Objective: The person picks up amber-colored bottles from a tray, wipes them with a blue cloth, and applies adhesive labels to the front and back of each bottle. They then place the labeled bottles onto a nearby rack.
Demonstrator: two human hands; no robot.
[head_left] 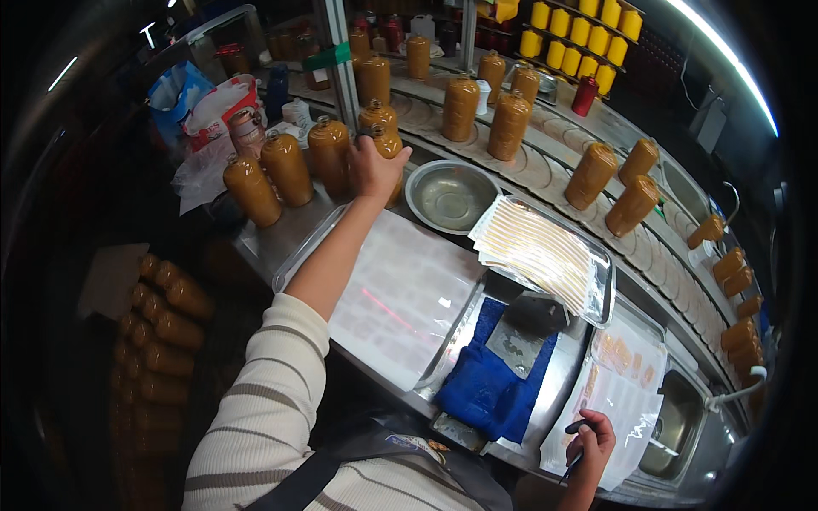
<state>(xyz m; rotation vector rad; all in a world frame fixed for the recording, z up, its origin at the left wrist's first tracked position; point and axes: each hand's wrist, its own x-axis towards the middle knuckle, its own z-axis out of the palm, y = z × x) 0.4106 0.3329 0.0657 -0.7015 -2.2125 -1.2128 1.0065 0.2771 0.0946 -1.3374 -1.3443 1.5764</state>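
My left hand (375, 170), arm stretched forward, is closed around the upper part of a glossy brown bottle (388, 143) at the left end of the bench. More brown bottles stand beside it, among them one (329, 153) just to its left and another (378, 114) right behind. At the lower right, my right hand (595, 443) is closed on a slim dark tool (576, 426), whose kind I cannot make out. Below that hand lie white sheets (626, 417) with small pale-orange decals on them.
A metal bowl (452, 198), a tray of striped sheets (537, 251), a blue cloth (486, 387) and a white-covered tray (400, 298) fill the bench. Behind runs a conveyor (545, 175) carrying brown bottles. A metal post (341, 77) rises near my left hand; a sink (677, 417) sits right.
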